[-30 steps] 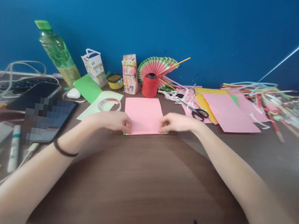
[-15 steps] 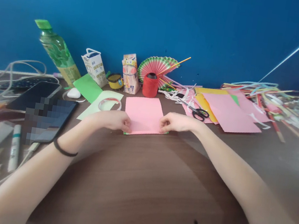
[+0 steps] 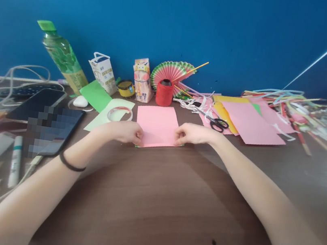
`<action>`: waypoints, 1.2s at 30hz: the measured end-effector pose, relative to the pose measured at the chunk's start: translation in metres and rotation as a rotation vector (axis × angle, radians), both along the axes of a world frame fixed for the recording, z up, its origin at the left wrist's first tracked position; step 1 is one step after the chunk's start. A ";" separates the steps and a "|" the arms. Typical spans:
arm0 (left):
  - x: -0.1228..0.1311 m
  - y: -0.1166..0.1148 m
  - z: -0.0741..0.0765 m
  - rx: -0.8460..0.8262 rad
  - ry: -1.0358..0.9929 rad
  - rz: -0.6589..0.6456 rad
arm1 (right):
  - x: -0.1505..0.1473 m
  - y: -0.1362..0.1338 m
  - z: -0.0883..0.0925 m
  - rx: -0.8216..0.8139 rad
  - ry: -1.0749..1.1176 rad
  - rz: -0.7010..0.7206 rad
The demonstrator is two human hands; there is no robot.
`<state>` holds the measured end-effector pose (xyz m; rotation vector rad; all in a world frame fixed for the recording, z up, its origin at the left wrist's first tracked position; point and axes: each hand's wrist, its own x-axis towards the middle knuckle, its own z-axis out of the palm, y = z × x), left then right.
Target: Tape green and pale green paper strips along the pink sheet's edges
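A sheet of pink paper (image 3: 158, 124) lies on the brown table, with a thin line of green showing along its near edge. My left hand (image 3: 131, 132) pinches the near left corner of the sheet. At the near right corner, the fingers of my right hand (image 3: 186, 134) are curled closed on the paper. Left of the sheet, a roll of tape (image 3: 110, 113) rests on pale green paper (image 3: 95, 123). Black-handled scissors (image 3: 218, 125) lie to the right, beyond my right hand.
Along the blue wall stand a green bottle (image 3: 65, 56), a milk carton (image 3: 104, 75), a cartoon box (image 3: 141, 82), a red cylinder (image 3: 164, 94) and a pleated paper fan (image 3: 165, 70). Phones (image 3: 63, 132) and cables lie left. Pink sheets (image 3: 252, 121) and paper strips (image 3: 303, 112) are piled right.
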<state>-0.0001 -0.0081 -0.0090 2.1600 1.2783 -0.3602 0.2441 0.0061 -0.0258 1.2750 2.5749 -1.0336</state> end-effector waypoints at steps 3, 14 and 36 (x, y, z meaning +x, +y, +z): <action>0.001 0.000 0.001 0.000 0.022 -0.020 | 0.001 0.001 -0.001 0.004 0.004 0.006; 0.000 0.001 0.000 0.016 0.033 -0.036 | 0.001 0.001 -0.002 0.013 -0.006 0.005; 0.001 -0.001 -0.001 0.039 0.056 -0.007 | -0.002 -0.003 0.001 0.091 -0.091 0.009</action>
